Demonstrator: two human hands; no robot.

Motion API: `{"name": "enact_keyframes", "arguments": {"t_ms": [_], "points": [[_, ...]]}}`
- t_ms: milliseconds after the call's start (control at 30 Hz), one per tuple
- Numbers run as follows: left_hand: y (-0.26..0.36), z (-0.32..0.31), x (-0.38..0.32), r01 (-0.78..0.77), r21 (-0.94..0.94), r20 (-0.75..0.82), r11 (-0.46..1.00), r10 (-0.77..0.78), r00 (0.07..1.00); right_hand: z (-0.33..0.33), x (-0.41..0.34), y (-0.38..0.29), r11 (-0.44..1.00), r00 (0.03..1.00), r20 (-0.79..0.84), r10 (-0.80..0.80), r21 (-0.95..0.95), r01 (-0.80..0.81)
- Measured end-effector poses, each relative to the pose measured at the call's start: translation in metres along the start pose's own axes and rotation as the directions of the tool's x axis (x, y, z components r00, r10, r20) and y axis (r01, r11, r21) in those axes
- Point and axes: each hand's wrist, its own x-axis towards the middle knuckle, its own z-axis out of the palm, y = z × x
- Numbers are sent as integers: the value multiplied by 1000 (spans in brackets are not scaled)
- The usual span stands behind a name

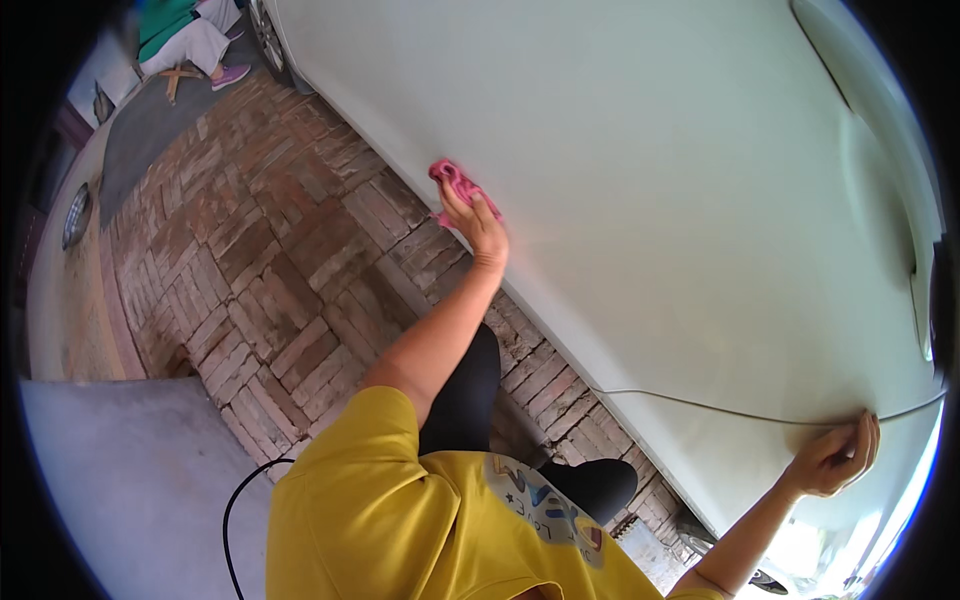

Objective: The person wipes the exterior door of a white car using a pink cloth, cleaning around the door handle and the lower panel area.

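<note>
A crumpled pink cloth (466, 189) is under the fingers of my left hand (476, 225), which presses it to the lower side of a pale car (660, 225). Part of the cloth is hidden beneath the fingers. The car's lower edge runs just beside that hand. My right hand (836, 456) is by the thin seam (712, 405) between two body panels. Its fingers are loosely curled together, with nothing visible in them, and they look to be against the panel.
Brick paving (300, 255) runs along the car. Wheels show at the far end (270, 37) and near end (697, 536). A seated person (187, 41) is at upper left. A black cable (229, 517) curves over a grey surface (135, 472) at lower left.
</note>
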Motion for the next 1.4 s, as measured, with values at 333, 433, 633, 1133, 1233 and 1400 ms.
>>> {"name": "enact_keyframes", "arguments": {"t_ms": [333,433,633,1133,1233,1400], "points": [[-117,-12,173,20,44,-33,999,-18,999,-9,2,3,996,998,46,-33,-78,37],[-149,-57,199,497,-158,71,853,-492,867,-3,0,3,998,999,30,-35,-55,36],[-150,-99,174,364,-7,-159,932,-360,919,-5,8,-5,997,997,40,-70,-31,71],[53,-115,-33,493,-314,502,812,-299,812,-5,17,-21,1000,1000,4,-18,25,18],[99,-102,-73,538,-391,580,747,-254,774,-4,14,-19,999,1000,9,-19,38,18],[166,-90,-127,469,-502,717,727,47,695,-8,14,-16,999,1000,24,-17,51,15]]}}
